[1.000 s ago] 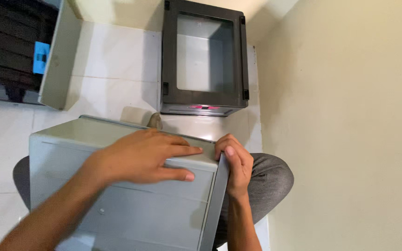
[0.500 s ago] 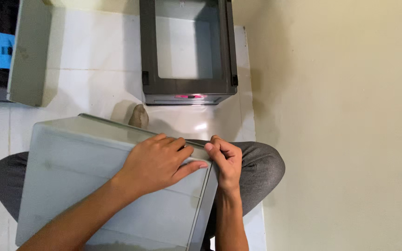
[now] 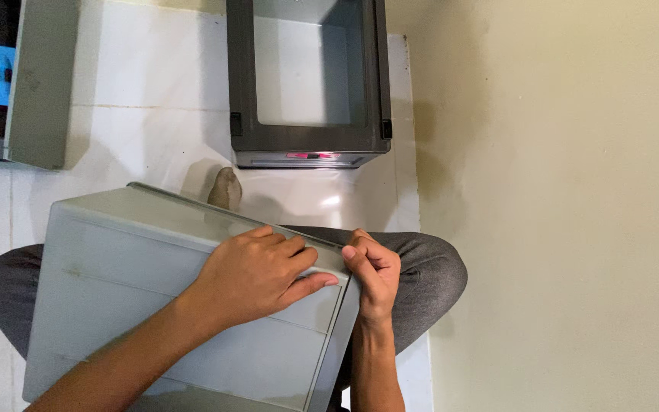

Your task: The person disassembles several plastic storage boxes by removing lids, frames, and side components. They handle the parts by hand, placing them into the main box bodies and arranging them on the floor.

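Two bare hands work at one corner of a pale grey metal box that lies across the person's lap, on legs in grey trousers. The left hand lies flat on the box's upper face near its far right corner, fingers spread and only lightly curled, pressing rather than gripping. The right hand is curled tight at that same corner, fingertips pinched against the box's edge; it seems to nip something small there, though the view is too poor to say what.

A foot shows just past the box's far edge, on a floor of glossy white tiles. Further off on the floor, close to the cream wall at the right, stands a dark grey open frame with a red mark on its near edge. At the floor's left edge a second pale grey panel stands beside a dark cabinet bearing a blue label.
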